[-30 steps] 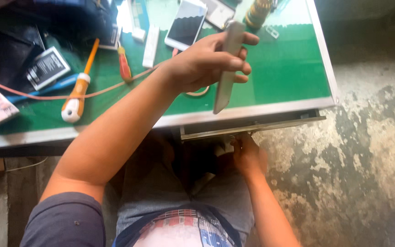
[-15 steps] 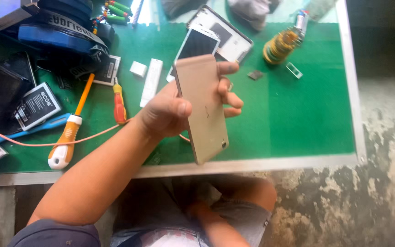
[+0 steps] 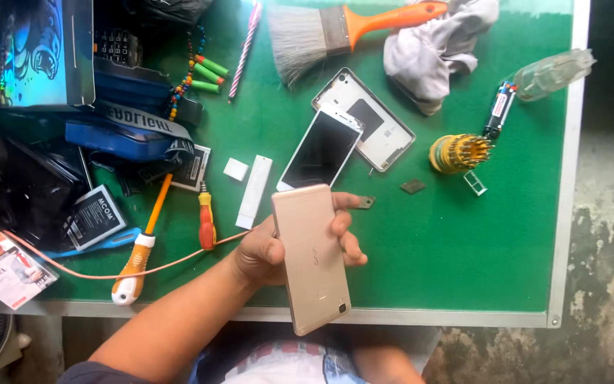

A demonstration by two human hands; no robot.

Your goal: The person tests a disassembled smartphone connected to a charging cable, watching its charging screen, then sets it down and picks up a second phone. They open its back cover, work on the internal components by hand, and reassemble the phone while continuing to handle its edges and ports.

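Note:
My left hand [image 3: 268, 249] grips a gold phone [image 3: 312, 256] with its back side up, held over the near part of the green table mat [image 3: 463, 256]. The thumb lies along the phone's left edge and the fingers curl around its right edge. Just beyond it on the mat lies a white phone with a dark screen [image 3: 321, 148], leaning on a white phone back cover [image 3: 378, 121]. My right hand is out of sight below the table edge.
An orange-handled screwdriver [image 3: 140, 249], a small red screwdriver [image 3: 207, 220] and a white stick [image 3: 254, 190] lie to the left. A yellow bit holder [image 3: 458, 153], a paintbrush [image 3: 335, 32], a grey cloth [image 3: 435, 50] and a clear bottle [image 3: 552, 71] sit farther back. Batteries, boxes and a blue bag [image 3: 115, 131] crowd the left side.
The view has risen from my lap to the table top. My left hand turned the gold phone from edge-on to flat, back up, and drew it nearer. My right hand dropped out of sight.

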